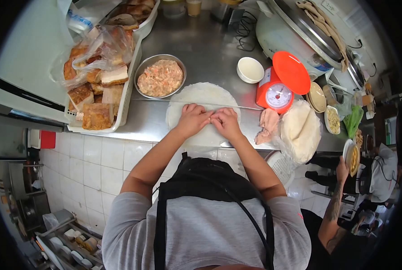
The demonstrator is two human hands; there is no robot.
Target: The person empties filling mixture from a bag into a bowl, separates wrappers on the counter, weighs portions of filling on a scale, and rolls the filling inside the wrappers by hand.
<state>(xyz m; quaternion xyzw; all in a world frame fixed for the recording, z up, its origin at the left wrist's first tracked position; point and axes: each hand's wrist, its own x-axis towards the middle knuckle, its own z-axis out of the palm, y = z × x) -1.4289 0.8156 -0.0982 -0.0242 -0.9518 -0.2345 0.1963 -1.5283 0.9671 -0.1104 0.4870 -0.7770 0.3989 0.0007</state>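
Observation:
Both hands meet over a round, thin white wrapper sheet (203,93) that lies on the steel counter near its front edge. My left hand (193,119) has its fingers curled down onto the sheet. From the other side, my right hand (227,123) presses its bent fingers against the left fingertips. Between them the wrapper seems pinched or folded, but the fingers hide most of that spot. A metal bowl of pinkish minced filling (160,78) stands just left of the sheet.
At left, a white basket (129,101) holds roasted meat chunks. Right of the sheet are a white bowl (250,70), a red dial scale (278,95), pink cloth-like pieces (267,126) and bagged white wrappers (301,130). Another person's hand (342,170) holds a dish at right.

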